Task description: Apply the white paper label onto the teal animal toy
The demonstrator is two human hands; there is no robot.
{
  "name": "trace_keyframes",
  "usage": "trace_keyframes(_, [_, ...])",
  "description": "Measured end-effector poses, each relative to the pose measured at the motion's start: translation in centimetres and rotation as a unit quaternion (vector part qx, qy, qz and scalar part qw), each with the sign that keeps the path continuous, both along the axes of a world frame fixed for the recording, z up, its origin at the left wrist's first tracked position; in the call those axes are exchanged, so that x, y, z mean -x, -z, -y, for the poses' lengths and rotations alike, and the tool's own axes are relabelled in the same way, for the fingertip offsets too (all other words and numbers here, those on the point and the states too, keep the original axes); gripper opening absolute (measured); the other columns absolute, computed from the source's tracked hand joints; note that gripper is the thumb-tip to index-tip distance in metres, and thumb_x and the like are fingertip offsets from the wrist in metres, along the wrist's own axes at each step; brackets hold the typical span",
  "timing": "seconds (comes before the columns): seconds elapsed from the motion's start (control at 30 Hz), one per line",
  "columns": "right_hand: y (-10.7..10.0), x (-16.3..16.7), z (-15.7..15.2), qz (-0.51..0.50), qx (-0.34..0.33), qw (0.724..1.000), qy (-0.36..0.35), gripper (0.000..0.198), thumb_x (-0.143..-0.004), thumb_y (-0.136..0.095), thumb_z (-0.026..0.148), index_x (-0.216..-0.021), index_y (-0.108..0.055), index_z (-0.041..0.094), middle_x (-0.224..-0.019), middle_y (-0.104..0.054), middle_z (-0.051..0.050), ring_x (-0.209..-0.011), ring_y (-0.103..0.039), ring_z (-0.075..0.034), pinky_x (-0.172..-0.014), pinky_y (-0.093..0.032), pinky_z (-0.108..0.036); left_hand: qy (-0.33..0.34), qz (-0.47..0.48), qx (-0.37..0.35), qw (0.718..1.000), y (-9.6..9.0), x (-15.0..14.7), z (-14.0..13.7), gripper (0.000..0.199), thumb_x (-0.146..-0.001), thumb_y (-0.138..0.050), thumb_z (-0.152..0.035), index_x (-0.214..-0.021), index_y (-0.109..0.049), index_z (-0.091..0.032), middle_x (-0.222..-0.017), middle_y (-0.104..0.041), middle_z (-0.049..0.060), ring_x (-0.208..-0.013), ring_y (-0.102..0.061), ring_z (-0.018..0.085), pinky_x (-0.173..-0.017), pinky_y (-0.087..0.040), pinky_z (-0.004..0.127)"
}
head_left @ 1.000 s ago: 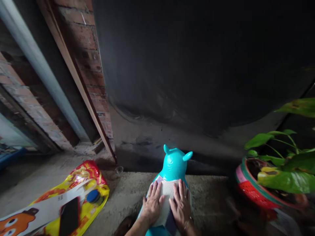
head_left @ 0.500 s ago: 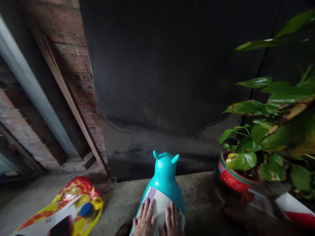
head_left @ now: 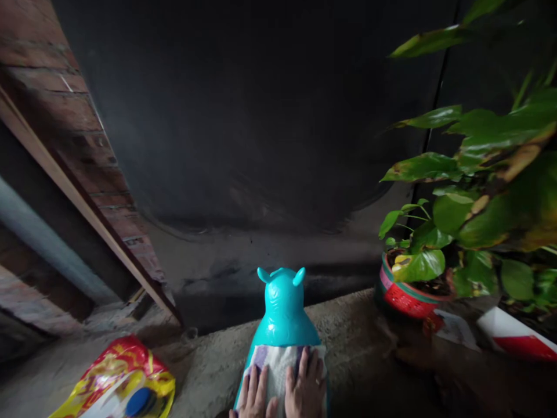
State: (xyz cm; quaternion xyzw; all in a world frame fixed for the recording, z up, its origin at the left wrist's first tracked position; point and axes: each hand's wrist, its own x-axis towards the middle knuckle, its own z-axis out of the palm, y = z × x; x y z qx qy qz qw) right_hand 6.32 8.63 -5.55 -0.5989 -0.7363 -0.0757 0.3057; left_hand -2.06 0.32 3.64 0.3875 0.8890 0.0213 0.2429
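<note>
A shiny turquoise animal-shaped toy with two small ears stands at the bottom middle of the view. Across its back lies a white cloth with purple patches. On the left part of this cloth my left hand rests flat, fingers a little apart. Beside it my right hand presses flat on the right part, its fingers stretched toward the cloth's upper edge. The lower ends of both hands and of the toy are cut off by the frame.
A potted leafy plant stands at the right, near a white and red box. On the floor at the left are a red and yellow plastic bag and a blue-capped container. Ahead rises a dark panel, beside a brick wall.
The cloth's slanted upper edge now lies roughly level across the toy's back. My right hand has moved farther up the cloth. The view has tilted and shifted.
</note>
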Motion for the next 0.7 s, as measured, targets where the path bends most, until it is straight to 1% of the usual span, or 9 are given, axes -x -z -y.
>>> trace_keyframes(0.13, [-0.1,0.7,-2.9,-0.011,0.042,0.996,-0.078,0.055,-0.098,-0.029,0.041,-0.141,-0.047,0.011,-0.146,-0.044,-0.021,-0.134,-0.042,-0.040,-0.096,-0.046,-0.058,0.010,0.006,0.020,1.000,-0.4,1.0,-2.7,0.062,-0.092,-0.026,-0.040,-0.151,-0.011,-0.027,-0.163,0.000,0.001,-0.152,-0.002,0.027,-0.115,-0.028,0.064])
trace_keyframes(0.2, [0.0,0.9,-4.2,-0.012,0.060,0.989,-0.132,0.057,-0.099,-0.027,0.045,-0.144,-0.043,0.014,-0.151,-0.039,-0.018,-0.141,-0.034,-0.037,-0.101,-0.044,-0.056,0.007,-0.005,0.035,0.999,-0.5,1.4,-4.0,0.063,-0.093,-0.026,-0.041,-0.151,-0.008,-0.025,-0.163,0.002,0.002,-0.152,-0.001,0.026,-0.116,-0.027,0.063])
trace_keyframes(0.27, [-0.1,1.2,-5.3,-0.006,0.081,0.983,-0.162,0.059,-0.099,-0.025,0.048,-0.146,-0.040,0.014,-0.153,-0.035,-0.016,-0.144,-0.029,-0.034,-0.105,-0.042,-0.055,0.002,-0.009,0.034,0.999,-0.6,1.7,-5.0,0.063,-0.094,-0.025,-0.041,-0.151,-0.006,-0.024,-0.162,0.004,0.003,-0.151,0.001,0.026,-0.117,-0.025,0.063])
trace_keyframes(0.37, [-0.5,1.8,-6.3,-0.001,0.112,0.982,-0.154,0.060,-0.099,-0.024,0.048,-0.147,-0.037,0.015,-0.155,-0.032,-0.015,-0.144,-0.029,-0.034,-0.107,-0.040,-0.055,-0.003,0.001,0.022,1.000,-0.7,2.1,-5.7,0.063,-0.095,-0.023,-0.043,-0.151,-0.004,-0.023,-0.162,0.007,0.004,-0.151,0.004,0.026,-0.117,-0.024,0.063])
trace_keyframes(0.43, [-0.5,2.0,-6.3,0.000,0.106,0.983,-0.147,0.059,-0.099,-0.024,0.047,-0.147,-0.038,0.015,-0.154,-0.033,-0.014,-0.142,-0.033,-0.035,-0.105,-0.043,-0.055,0.002,0.003,0.026,1.000,-0.8,2.1,-5.6,0.063,-0.095,-0.024,-0.042,-0.151,-0.003,-0.023,-0.162,0.007,0.005,-0.151,0.004,0.027,-0.117,-0.026,0.062])
trace_keyframes(0.5, [-0.1,1.9,-5.8,-0.002,0.079,0.989,-0.127,0.058,-0.099,-0.024,0.045,-0.145,-0.042,0.015,-0.151,-0.038,-0.015,-0.138,-0.039,-0.036,-0.098,-0.047,-0.055,0.005,0.001,0.032,0.999,-0.9,1.8,-5.4,0.064,-0.094,-0.026,-0.041,-0.151,-0.004,-0.022,-0.163,0.006,0.006,-0.151,0.002,0.027,-0.116,-0.027,0.061])
trace_keyframes(0.57, [0.6,1.3,-4.9,-0.005,0.036,0.995,-0.092,0.058,-0.098,-0.023,0.045,-0.140,-0.049,0.013,-0.145,-0.046,-0.019,-0.129,-0.048,-0.039,-0.088,-0.051,-0.055,0.007,-0.002,0.031,0.999,-1.1,1.3,-4.9,0.065,-0.094,-0.028,-0.042,-0.151,-0.006,-0.022,-0.163,0.003,0.006,-0.151,0.001,0.027,-0.116,-0.028,0.060])
trace_keyframes(0.63, [1.5,0.3,-3.4,-0.006,-0.003,0.998,-0.058,0.059,-0.097,-0.026,0.047,-0.133,-0.056,0.012,-0.138,-0.052,-0.023,-0.120,-0.055,-0.041,-0.082,-0.053,-0.055,0.011,-0.015,0.026,0.999,-1.2,0.7,-4.1,0.065,-0.093,-0.031,-0.042,-0.151,-0.009,-0.024,-0.163,0.001,0.005,-0.151,-0.001,0.026,-0.116,-0.029,0.059])
trace_keyframes(0.7, [2.2,-1.1,-1.3,-0.002,-0.027,0.999,-0.035,0.057,-0.095,-0.034,0.050,-0.129,-0.061,0.013,-0.134,-0.055,-0.024,-0.115,-0.059,-0.040,-0.079,-0.055,-0.052,0.023,-0.031,0.023,0.999,-1.1,-0.2,-2.8,0.065,-0.091,-0.035,-0.038,-0.151,-0.011,-0.026,-0.163,-0.002,0.004,-0.151,-0.003,0.026,-0.116,-0.028,0.059])
